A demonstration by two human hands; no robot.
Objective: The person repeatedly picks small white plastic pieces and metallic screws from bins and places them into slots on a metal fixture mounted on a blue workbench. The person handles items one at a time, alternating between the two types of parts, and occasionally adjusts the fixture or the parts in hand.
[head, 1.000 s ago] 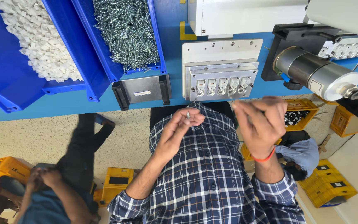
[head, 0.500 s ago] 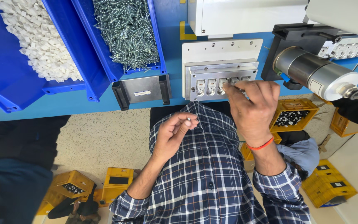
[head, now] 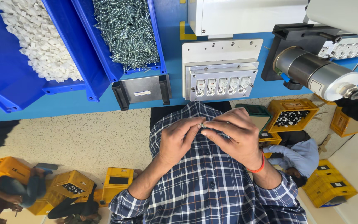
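Observation:
My left hand (head: pixel 178 140) and my right hand (head: pixel 233 137) meet in front of my checked shirt, fingertips touching. Between them both hands pinch a small metal screw (head: pixel 202 125); whether the curled left fingers hide more I cannot tell. A red band sits on my right wrist. Just above the hands, on the blue bench, stands a metal fixture (head: pixel 221 71) with a row of several white parts (head: pixel 221 86) set in it. Neither hand touches the fixture.
A blue bin of screws (head: pixel 125 33) and a blue bin of white plastic pieces (head: pixel 38 41) lie at the upper left. A metal plate with black clamps (head: pixel 141 89) sits left of the fixture; a steel cylinder (head: pixel 315 74) juts out right. Yellow crates and other people are below.
My right hand has drawn back from the fixture's white parts and come down to my left hand. The left hand has hardly moved. People on the floor below have shifted.

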